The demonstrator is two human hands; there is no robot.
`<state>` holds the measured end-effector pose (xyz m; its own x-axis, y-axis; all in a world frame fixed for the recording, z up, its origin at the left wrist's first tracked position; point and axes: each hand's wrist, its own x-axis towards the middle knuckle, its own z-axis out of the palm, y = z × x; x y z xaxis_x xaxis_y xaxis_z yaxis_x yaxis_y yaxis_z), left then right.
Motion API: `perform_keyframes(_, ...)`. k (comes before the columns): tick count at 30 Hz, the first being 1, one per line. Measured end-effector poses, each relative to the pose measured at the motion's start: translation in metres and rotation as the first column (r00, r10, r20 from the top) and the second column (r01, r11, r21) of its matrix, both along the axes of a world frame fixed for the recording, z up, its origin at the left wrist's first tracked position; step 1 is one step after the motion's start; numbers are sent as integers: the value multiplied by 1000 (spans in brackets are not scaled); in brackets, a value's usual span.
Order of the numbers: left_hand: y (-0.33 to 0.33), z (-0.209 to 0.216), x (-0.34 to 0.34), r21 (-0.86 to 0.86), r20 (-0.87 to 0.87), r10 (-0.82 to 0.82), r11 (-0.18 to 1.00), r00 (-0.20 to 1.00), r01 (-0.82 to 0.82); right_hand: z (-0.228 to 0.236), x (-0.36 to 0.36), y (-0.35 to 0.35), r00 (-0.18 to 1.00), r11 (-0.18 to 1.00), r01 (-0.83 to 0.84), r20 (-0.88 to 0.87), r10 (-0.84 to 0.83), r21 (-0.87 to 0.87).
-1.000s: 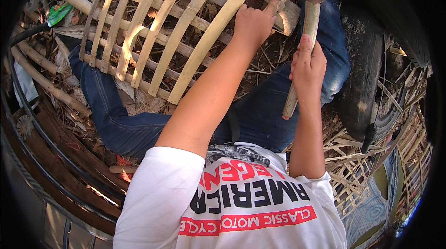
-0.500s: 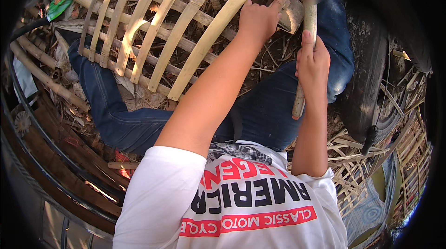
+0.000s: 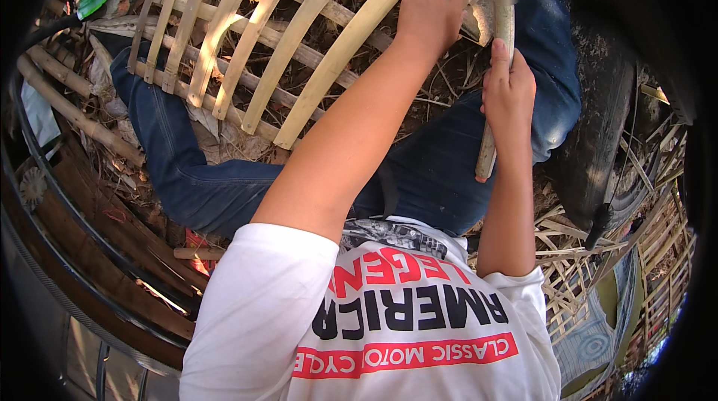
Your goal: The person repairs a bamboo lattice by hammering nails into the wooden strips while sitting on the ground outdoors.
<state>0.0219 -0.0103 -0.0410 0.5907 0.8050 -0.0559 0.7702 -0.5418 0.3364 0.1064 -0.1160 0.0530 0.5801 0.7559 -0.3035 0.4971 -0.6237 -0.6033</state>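
My left hand (image 3: pixel 430 20) rests at the right end of a lattice of split bamboo slats (image 3: pixel 351 46). Its index finger stretches along the cut end of a bamboo crosspiece (image 3: pixel 481 21), the other fingers curled under; whatever they pinch is hidden. Close by on the right, my right hand (image 3: pixel 510 91) wraps round the pale wooden handle of a hammer (image 3: pixel 504 27), thumb laid along it. The hammer's head is up beside my left fingertips and blurred, so I cannot tell whether it touches the bamboo. The handle's butt sticks out below my right hand.
My legs in blue jeans (image 3: pixel 217 192) spread around the lattice. A dark tyre (image 3: pixel 591 132) stands on the right, with woven bamboo strips (image 3: pixel 565 251) beneath. Black curved tubing (image 3: pixel 75 233) and bamboo poles (image 3: pixel 82 113) lie at the left. Dry leaves litter the ground.
The view has shifted a little. My left index fingertip has slid slightly to the right, nearer the hammer head. My right hand keeps its hold on the hammer.
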Motion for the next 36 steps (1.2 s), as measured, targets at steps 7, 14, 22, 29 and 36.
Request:
perform_keyframes(7,0,-2,0,25,40,9,1000,999,-10,0,0,-1,999,997,-14,-41,17,82)
perform_keyframes(14,-3,-7,-1,39,31,2,999,1000,-4,7,-4,-6,991,984,74,-119,-55,160)
perform_keyframes(22,1,-3,4,32,27,-6,999,1000,5,0,5,0,998,996,17,-57,-12,85)
perform_keyframes(29,-4,-5,-1,17,13,-14,1000,1000,13,12,-8,-6,998,986,42,-62,-32,163)
perform_keyframes(36,-2,-10,-1,175,75,-30,984,997,16,27,-5,-6,988,979,115,-124,-95,167)
